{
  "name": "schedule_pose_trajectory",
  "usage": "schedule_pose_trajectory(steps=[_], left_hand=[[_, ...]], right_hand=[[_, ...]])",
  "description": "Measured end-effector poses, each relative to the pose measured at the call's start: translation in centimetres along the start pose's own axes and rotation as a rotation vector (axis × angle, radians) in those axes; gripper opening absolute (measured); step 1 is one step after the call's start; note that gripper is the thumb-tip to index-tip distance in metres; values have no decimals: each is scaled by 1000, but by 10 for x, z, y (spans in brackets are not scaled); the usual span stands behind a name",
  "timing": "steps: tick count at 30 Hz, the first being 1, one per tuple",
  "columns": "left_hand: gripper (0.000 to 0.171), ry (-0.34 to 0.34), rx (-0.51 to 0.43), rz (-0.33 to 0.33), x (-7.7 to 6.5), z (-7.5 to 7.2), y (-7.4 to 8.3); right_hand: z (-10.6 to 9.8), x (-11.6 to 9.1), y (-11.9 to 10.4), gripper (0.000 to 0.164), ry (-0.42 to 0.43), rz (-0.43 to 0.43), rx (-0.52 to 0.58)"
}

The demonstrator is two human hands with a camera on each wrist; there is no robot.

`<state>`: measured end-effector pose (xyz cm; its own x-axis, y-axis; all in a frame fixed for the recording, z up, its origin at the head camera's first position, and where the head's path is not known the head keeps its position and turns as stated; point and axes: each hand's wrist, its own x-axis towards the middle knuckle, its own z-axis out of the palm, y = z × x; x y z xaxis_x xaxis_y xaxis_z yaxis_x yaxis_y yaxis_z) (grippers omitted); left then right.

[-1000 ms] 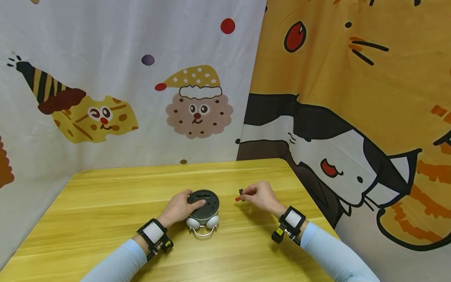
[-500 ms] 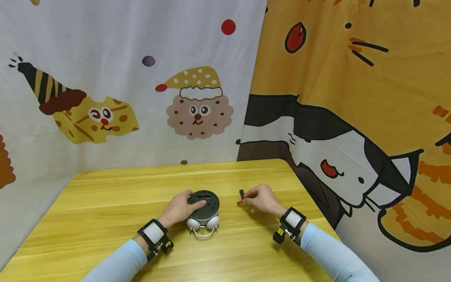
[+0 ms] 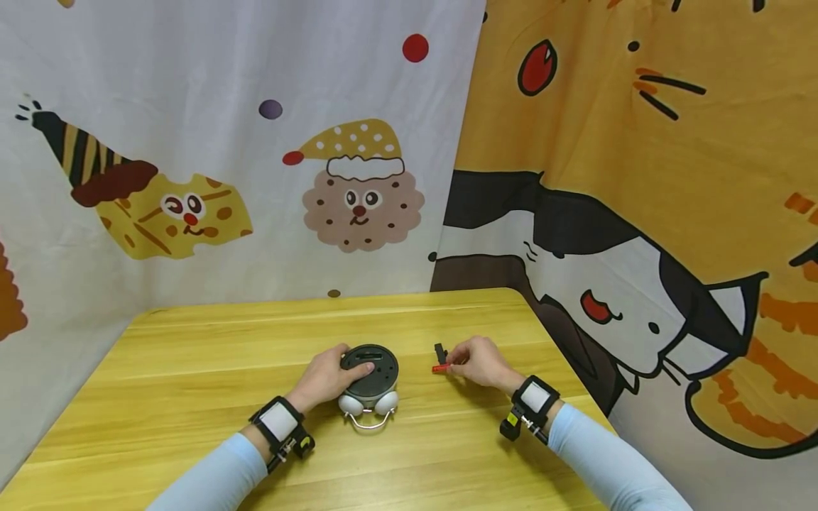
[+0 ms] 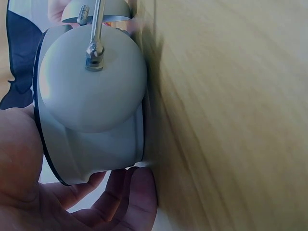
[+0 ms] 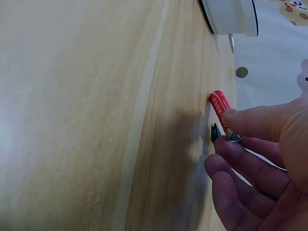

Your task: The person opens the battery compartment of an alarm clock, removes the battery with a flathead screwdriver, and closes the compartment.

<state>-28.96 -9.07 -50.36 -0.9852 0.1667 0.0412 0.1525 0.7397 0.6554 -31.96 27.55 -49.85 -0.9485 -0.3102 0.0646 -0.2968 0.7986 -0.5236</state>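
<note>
A twin-bell alarm clock (image 3: 367,387) lies face down on the table, its black back up and its bells and wire handle toward me. My left hand (image 3: 324,377) grips its left side, thumb across the back. Curled fingers (image 4: 139,197) sit low by the pale case in the left wrist view, close to the tabletop. Between thumb and fingertips, my right hand (image 3: 481,362) pinches a red battery (image 5: 219,103) at its metal end. Just beyond the battery lies a small black strip (image 3: 440,351), mostly hidden behind the fingertips in the right wrist view.
The wood-grain table (image 3: 211,397) has its far edge against a white curtain (image 3: 211,71) with cartoon prints. An orange cat-print curtain (image 3: 594,135) hangs along the right side. Each wrist wears a black strapped device (image 3: 535,399).
My right hand has shifted slightly right and toward me, turning the red battery from slanted to nearly level. More of the black strip shows. The left hand and clock stay put.
</note>
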Motion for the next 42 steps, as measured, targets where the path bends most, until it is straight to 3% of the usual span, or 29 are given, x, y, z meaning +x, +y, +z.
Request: schedule_pose_trajectory(steps=[8, 25, 42], left_hand=[[68, -2, -2, -1, 1, 0, 0], [69, 2, 2, 1, 2, -1, 0], [63, -4, -8, -2, 0, -1, 0]], right_hand=[[2, 0, 3, 8, -24, 17, -31], [-2, 2, 5, 12, -59, -60, -117], [-3, -2, 5, 14, -81, -44, -72]])
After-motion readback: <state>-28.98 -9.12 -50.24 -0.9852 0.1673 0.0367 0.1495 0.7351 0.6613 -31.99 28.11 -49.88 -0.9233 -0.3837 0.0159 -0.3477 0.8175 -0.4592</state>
